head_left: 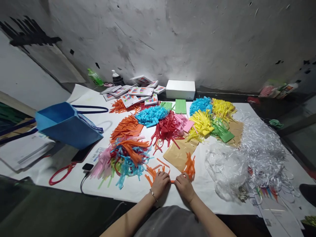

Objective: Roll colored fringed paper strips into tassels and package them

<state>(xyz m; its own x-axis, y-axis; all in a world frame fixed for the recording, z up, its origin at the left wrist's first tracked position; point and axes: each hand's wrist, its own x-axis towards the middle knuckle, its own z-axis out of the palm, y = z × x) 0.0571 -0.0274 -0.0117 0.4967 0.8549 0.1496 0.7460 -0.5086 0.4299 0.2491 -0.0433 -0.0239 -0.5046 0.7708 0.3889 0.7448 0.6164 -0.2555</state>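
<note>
At the table's front edge, my left hand point(161, 185) and my right hand point(184, 187) are close together with fingers closed on an orange paper tassel point(190, 167). Its fringe fans out beyond both hands, and a thin orange middle part shows between them. My fingertips partly hide the held part. Just behind lies a brown paper sheet point(181, 153). Left of my hands is a pile of mixed tassels point(130, 154) in orange, blue, pink and pale green. Red tassels point(168, 128) lie farther back, beside blue tassels point(151, 115) and yellow tassels point(201, 123).
A blue bag point(66, 125), red-handled scissors point(61, 173) and a black plug with cable point(87, 167) are at left. Printed boxes point(140, 91) and a white box point(180, 89) stand at the back. Clear plastic point(225, 168) and white strings point(263, 154) heap at right.
</note>
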